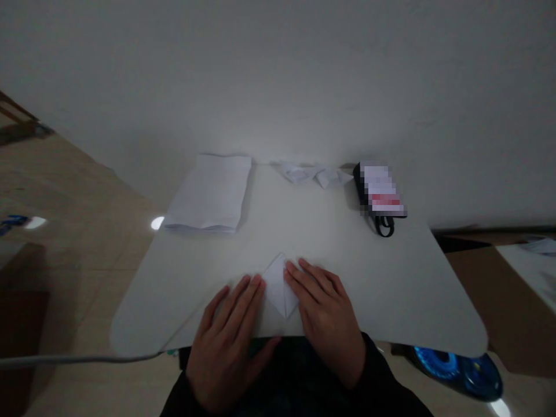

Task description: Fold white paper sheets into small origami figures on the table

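A small white sheet of folded paper (275,285) lies flat near the table's front edge, shaped like a diamond with a crease or seam down its middle. My left hand (232,330) rests beside it, fingers stretched out, the fingertips touching its left corner. On the right half of the paper lie the outstretched fingers of my right hand (324,310), covering part of it. Neither hand grips anything. Two folded paper shapes (325,176), likely boats, sit at the back of the table by the wall.
A stack of white paper (211,194) lies at the back left of the white table (373,278). At the back right is a black-edged item with a blurred face (382,188) and a black strap. A cardboard box (504,307) stands to the right, beyond the table.
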`<state>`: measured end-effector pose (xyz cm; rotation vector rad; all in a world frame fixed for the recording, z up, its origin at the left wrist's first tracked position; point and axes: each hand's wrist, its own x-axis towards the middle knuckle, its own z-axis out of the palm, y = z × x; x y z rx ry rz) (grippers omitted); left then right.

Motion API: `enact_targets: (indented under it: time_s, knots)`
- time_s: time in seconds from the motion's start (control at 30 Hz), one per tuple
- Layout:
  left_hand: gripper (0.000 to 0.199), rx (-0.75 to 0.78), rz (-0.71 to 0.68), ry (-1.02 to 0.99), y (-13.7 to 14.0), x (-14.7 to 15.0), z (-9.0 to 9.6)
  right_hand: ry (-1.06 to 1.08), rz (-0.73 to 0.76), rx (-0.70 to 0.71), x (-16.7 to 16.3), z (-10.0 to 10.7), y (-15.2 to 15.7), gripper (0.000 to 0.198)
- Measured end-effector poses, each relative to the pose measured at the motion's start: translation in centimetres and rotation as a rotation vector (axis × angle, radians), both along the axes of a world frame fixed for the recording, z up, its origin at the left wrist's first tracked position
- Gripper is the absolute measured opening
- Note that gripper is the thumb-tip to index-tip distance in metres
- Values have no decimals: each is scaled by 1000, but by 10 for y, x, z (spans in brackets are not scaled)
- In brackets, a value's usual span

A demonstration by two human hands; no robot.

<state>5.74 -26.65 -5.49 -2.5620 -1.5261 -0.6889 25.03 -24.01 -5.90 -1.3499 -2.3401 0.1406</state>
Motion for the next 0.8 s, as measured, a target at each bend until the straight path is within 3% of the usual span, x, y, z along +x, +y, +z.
enact_targets:
  time_s: [0.23,0.43,0.57,0.67,0.8]
  knots:
    - [27,53,-108,-53,-5,-15,-17,-158,18,26,7,-8,-19,53]
    - [19,-20,-224,-129,-4,-15,-8,-170,37,60,12,-10,-29,54]
    - [22,20,-147,-216,-8,-11,-6,-87,78,24,8,-5,-37,58]
    - [24,-61,-149,-250,-8,-11,-8,-25,132,5,5,-2,-44,65]
    - [21,-301,-354,-335,-3,-16,-4,119,184,-37,6,3,-50,59]
